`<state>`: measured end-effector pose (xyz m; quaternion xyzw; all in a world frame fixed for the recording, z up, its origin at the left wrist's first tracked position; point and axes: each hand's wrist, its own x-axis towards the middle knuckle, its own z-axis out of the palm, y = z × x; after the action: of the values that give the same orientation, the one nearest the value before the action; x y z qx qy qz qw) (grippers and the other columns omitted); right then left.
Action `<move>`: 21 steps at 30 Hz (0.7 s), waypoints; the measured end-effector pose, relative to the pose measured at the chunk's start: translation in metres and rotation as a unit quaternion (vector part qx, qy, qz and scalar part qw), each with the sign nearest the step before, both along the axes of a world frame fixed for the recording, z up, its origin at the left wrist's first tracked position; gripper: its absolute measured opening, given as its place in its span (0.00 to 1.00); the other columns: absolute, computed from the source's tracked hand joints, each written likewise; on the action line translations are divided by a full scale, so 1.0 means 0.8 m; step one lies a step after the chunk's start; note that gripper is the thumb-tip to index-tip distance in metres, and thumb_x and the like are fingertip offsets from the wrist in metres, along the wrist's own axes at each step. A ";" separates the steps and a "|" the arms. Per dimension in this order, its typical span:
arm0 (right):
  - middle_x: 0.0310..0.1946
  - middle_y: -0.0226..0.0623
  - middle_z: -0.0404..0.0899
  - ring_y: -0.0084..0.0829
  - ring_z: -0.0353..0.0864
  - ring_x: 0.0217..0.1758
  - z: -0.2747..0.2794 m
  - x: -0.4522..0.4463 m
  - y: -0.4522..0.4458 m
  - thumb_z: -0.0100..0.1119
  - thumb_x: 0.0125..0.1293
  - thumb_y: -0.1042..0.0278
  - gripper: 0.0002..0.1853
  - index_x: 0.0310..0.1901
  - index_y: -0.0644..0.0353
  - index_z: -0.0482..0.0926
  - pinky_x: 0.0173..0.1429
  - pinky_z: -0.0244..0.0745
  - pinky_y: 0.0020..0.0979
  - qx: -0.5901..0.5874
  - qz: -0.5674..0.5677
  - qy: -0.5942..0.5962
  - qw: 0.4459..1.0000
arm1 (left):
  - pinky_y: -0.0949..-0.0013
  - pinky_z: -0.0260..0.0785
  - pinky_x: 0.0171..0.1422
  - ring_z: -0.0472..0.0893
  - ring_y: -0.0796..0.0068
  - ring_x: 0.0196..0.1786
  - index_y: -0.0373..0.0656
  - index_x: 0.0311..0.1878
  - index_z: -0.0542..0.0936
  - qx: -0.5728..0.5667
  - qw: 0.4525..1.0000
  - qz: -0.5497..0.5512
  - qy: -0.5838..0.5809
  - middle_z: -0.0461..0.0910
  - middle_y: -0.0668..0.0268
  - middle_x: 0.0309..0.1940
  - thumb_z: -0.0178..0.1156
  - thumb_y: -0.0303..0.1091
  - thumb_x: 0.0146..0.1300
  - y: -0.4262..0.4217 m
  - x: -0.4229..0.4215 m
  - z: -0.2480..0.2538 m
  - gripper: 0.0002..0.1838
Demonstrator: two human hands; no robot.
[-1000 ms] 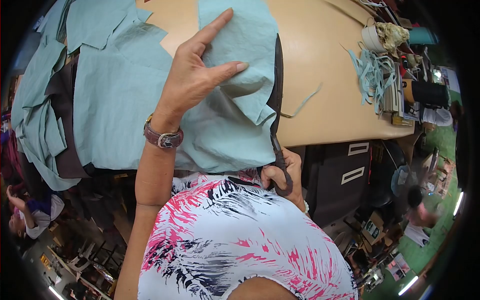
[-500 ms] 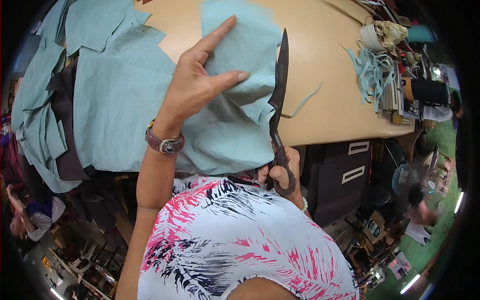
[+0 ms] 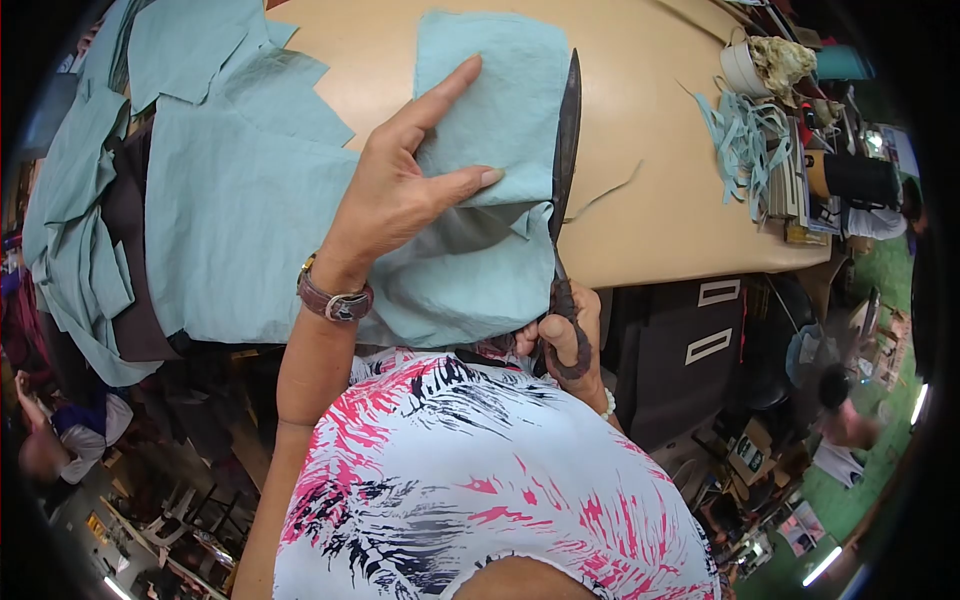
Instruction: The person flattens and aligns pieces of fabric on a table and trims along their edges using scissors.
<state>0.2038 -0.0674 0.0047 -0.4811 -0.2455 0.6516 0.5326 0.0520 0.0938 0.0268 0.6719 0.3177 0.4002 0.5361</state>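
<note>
My left hand (image 3: 400,185) rests on a light blue-green piece of fabric (image 3: 500,110), thumb and index finger spread apart; its other fingers are mostly out of sight. My right hand (image 3: 575,335), low at the table's front edge, grips the handles of large dark shears (image 3: 567,150). Their long blades point away from me along the fabric's right edge. Below my left thumb the cloth bunches into folds and drapes toward my body. A thin trimmed strip (image 3: 605,195) lies just right of the blades.
More blue-green fabric (image 3: 240,220) spreads over the tan table (image 3: 670,200) at left, beside a heap of cut pieces (image 3: 75,230). A tangle of narrow strips (image 3: 740,150) hangs near the right edge, close to a white container (image 3: 742,72). Other people are in the background.
The far end of the fabric has come nearer and lies flatter. My left hand has shifted slightly right. The shear blades sit closer against the cloth, and the thin strip has changed shape.
</note>
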 end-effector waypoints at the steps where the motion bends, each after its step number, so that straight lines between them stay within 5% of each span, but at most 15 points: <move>1: 0.18 0.32 0.73 0.20 0.73 0.18 0.002 -0.001 0.001 0.70 0.47 0.55 0.25 0.35 0.70 0.73 0.23 0.69 0.20 -0.004 -0.003 -0.001 1.000 | 0.75 0.58 0.60 0.69 0.79 0.55 0.40 0.64 0.63 0.003 1.000 0.001 0.002 0.70 0.62 0.57 0.66 0.24 0.45 0.000 0.000 -0.001 0.39; 6: 0.13 0.34 0.70 0.23 0.70 0.14 0.012 -0.004 0.004 0.66 0.50 0.49 0.26 0.25 0.69 0.71 0.19 0.65 0.21 -0.013 -0.004 -0.054 0.998 | 0.75 0.58 0.60 0.69 0.80 0.55 0.40 0.64 0.63 0.008 1.000 -0.003 0.008 0.70 0.63 0.58 0.66 0.24 0.45 0.003 -0.001 -0.002 0.39; 21: 0.17 0.30 0.73 0.16 0.71 0.17 0.008 -0.004 -0.006 0.68 0.50 0.67 0.14 0.31 0.67 0.74 0.21 0.66 0.18 -0.063 -0.001 -0.035 0.997 | 0.73 0.56 0.62 0.68 0.76 0.58 0.39 0.64 0.62 0.001 1.000 -0.017 0.011 0.69 0.61 0.58 0.65 0.24 0.46 0.000 0.001 -0.002 0.39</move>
<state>0.2005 -0.0725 0.0110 -0.5362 -0.2219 0.6478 0.4936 0.0528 0.0935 0.0251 0.6818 0.3118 0.3843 0.5388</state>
